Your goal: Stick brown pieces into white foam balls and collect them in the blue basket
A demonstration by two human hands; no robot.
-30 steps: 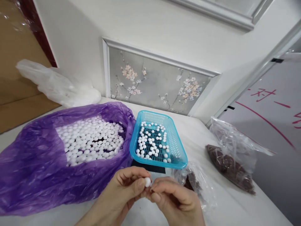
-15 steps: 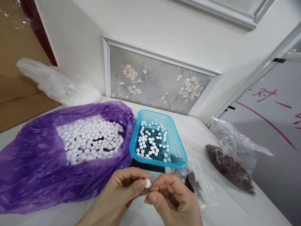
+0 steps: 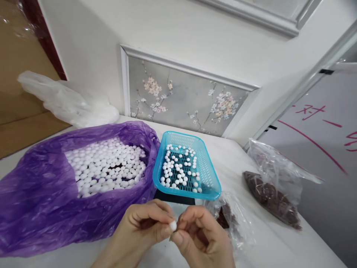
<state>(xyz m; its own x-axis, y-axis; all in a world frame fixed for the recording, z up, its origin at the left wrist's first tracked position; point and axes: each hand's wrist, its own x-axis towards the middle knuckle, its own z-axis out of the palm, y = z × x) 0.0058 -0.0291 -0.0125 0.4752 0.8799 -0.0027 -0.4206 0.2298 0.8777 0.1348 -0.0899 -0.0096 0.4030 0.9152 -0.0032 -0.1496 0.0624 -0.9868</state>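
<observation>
Between the thumb and forefinger of my left hand (image 3: 146, 230) is a small white ball (image 3: 173, 225). My right hand (image 3: 199, 236) is closed in a pinch right beside the ball; whatever its fingertips hold is too small to make out. Just beyond both hands, a blue plastic basket (image 3: 214, 178) contains many loose white balls (image 3: 178, 175) on its slotted bottom. To the left, a purple plastic bag (image 3: 83, 219) lies wide open, full of similar white balls (image 3: 100, 163).
By my right hand lies an open clear bag (image 3: 242, 230) with brown bits inside. Farther right is a zip bag (image 3: 276, 193) of brown material. A whitish plastic bag (image 3: 75, 104) rests at the back left against the wall. A whiteboard (image 3: 315, 167) stands at right.
The ball and both hands have shifted slightly down, and the ball is turned a little in my left fingers. The right fingertips stay close to it. The camera view has moved slightly.
</observation>
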